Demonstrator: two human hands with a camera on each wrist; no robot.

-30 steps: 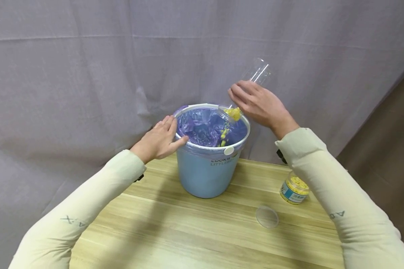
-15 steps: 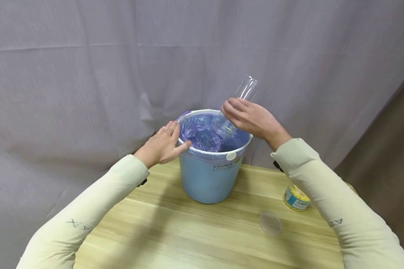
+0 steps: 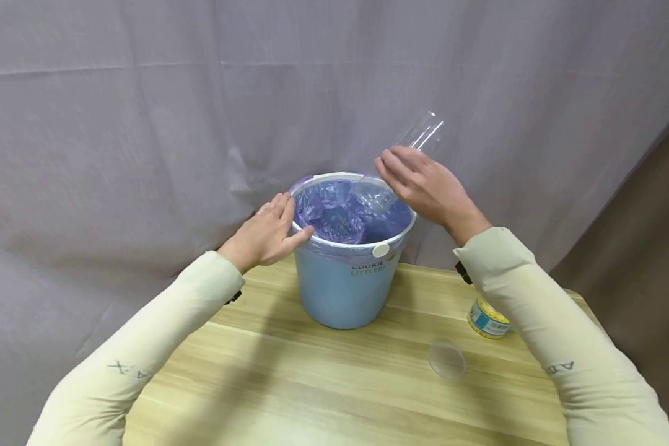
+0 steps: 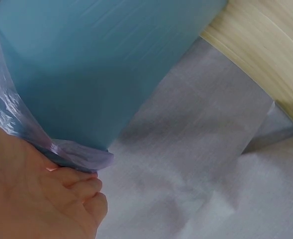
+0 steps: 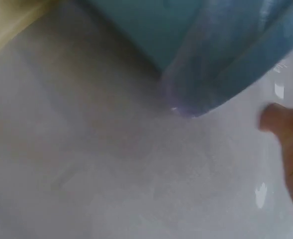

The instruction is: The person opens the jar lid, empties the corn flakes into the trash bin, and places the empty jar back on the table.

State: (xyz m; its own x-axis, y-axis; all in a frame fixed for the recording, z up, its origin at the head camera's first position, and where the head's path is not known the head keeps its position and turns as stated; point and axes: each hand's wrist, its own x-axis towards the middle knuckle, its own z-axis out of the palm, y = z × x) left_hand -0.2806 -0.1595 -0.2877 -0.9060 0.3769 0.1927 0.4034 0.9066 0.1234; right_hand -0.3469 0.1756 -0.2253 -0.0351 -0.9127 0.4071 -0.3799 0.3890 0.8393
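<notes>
A blue trash can (image 3: 342, 291) with a purple liner bag (image 3: 334, 220) folded over its rim stands on the wooden table. My right hand (image 3: 424, 186) grips a clear plastic jar (image 3: 426, 130), tilted mouth-down so its lower end dips inside the can's rim. No yellow shows through the jar's visible walls. At the can's left rim rests my left hand (image 3: 264, 235), fingers straight and thumb spread over the edge. In the left wrist view the left palm (image 4: 37, 194) lies along the rim against the liner. The right wrist view is blurred and catches just the right thumb (image 5: 280, 122).
On the table (image 3: 290, 384) to the right stands a labelled jar of yellow bits (image 3: 487, 319), partly behind the right sleeve. In front of it lies a round clear lid (image 3: 446, 360). A grey curtain (image 3: 145, 124) hangs close behind the can.
Yellow bits poured from the tilted jar into the can, and the jar now looks emptied. The right hand dipped lower, then rose again. The left hand stayed at the rim.
</notes>
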